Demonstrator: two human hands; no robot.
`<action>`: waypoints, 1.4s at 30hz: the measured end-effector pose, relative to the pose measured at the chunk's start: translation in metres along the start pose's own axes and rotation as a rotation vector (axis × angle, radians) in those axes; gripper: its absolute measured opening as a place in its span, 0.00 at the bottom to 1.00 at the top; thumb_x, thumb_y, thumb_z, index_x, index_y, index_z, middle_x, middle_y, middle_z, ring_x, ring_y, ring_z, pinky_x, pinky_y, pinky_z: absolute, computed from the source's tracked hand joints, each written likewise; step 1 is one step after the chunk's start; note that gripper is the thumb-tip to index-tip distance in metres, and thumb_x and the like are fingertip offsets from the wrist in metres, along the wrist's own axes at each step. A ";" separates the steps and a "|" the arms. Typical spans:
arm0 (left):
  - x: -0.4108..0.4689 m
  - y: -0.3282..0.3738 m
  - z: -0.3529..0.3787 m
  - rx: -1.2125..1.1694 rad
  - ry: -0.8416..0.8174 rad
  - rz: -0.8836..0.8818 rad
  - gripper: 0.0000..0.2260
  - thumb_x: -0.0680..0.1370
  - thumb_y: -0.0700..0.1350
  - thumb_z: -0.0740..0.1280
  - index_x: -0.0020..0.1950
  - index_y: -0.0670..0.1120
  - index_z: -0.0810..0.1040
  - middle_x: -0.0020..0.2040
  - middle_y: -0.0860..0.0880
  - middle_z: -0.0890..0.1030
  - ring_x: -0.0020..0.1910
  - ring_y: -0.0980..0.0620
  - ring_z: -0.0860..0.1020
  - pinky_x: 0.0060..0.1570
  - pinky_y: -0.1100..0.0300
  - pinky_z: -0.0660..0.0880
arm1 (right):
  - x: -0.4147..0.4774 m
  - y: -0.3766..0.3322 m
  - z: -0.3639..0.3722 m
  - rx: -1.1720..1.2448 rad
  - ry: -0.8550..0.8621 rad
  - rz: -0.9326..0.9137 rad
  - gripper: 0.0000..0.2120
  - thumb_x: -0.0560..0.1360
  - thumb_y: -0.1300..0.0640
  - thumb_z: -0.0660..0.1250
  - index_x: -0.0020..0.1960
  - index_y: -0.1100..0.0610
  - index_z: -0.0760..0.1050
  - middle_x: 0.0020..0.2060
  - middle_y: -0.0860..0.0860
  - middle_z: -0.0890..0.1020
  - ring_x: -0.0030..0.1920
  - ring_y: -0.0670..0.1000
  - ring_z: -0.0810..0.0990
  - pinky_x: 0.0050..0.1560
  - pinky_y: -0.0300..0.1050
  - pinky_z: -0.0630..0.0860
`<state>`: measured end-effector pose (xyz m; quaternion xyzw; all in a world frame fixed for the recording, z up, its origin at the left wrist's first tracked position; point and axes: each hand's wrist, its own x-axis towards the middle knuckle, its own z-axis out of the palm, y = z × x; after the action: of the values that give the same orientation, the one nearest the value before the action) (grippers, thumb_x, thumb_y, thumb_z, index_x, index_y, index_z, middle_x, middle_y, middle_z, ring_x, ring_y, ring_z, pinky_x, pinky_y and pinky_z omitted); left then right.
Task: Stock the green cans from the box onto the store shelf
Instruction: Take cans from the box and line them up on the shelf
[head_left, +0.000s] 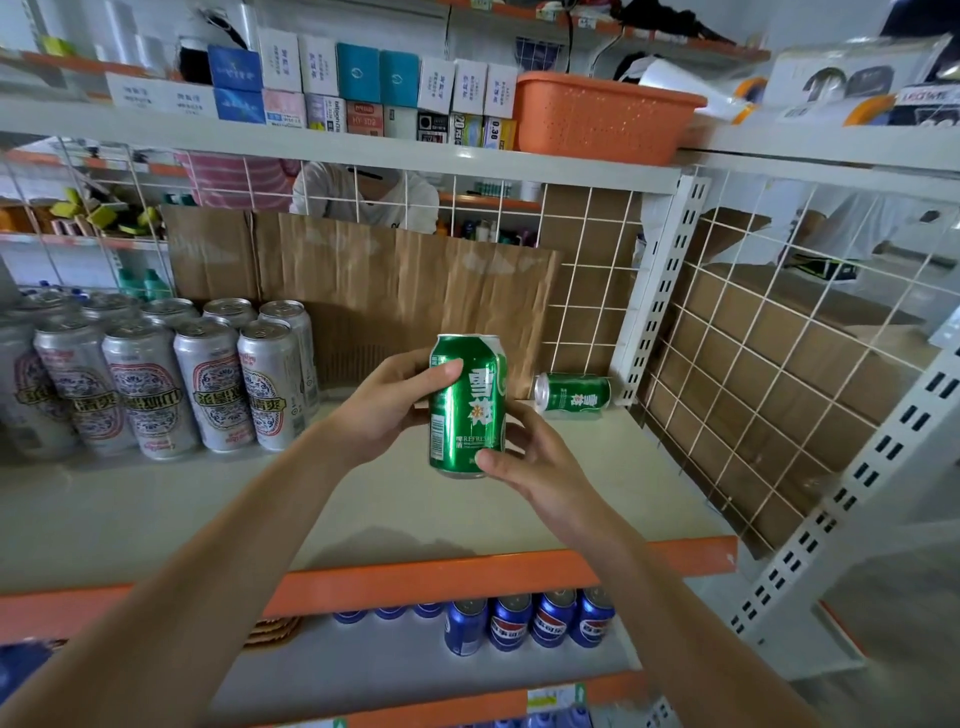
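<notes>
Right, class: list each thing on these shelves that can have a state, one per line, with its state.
Held green can: upright, held over the shelf.
Left hand: curled round its upper part.
Right hand: curled round its lower part.
Second green can: lying on its side, back right of the shelf.
Silver cans: upright, at the shelf's left.
Blue cans: upright, one shelf down.

My left hand and right hand hold a green aluminium can upright over the pale metal shelf; second green can lies behind-right; tall silver cans left; brown cardboard sheet behind.
</notes>
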<state>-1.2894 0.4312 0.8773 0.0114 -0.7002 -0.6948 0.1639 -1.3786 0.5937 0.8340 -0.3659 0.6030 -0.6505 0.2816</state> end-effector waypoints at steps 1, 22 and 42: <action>0.000 0.000 -0.002 -0.007 -0.025 -0.003 0.34 0.58 0.64 0.76 0.55 0.44 0.78 0.48 0.48 0.83 0.49 0.50 0.81 0.45 0.61 0.78 | 0.000 0.001 -0.002 0.010 -0.022 -0.004 0.32 0.60 0.54 0.77 0.62 0.51 0.70 0.57 0.52 0.79 0.59 0.52 0.78 0.59 0.51 0.77; 0.030 0.055 -0.009 0.683 -0.146 -0.080 0.22 0.66 0.59 0.73 0.55 0.51 0.78 0.50 0.54 0.81 0.51 0.55 0.79 0.47 0.63 0.75 | 0.010 0.018 0.002 -0.125 0.076 -0.156 0.33 0.56 0.50 0.77 0.59 0.47 0.70 0.53 0.54 0.79 0.51 0.49 0.81 0.47 0.39 0.78; 0.060 -0.010 -0.098 1.133 -0.017 -0.217 0.19 0.75 0.47 0.69 0.63 0.43 0.73 0.58 0.41 0.72 0.56 0.46 0.72 0.55 0.59 0.68 | 0.048 0.098 -0.023 -1.266 -0.004 -0.023 0.34 0.76 0.42 0.61 0.76 0.55 0.54 0.71 0.51 0.66 0.71 0.51 0.65 0.70 0.47 0.64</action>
<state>-1.3241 0.3212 0.8781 0.1636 -0.9592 -0.2241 0.0546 -1.4320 0.5570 0.7431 -0.4693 0.8665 -0.1699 0.0046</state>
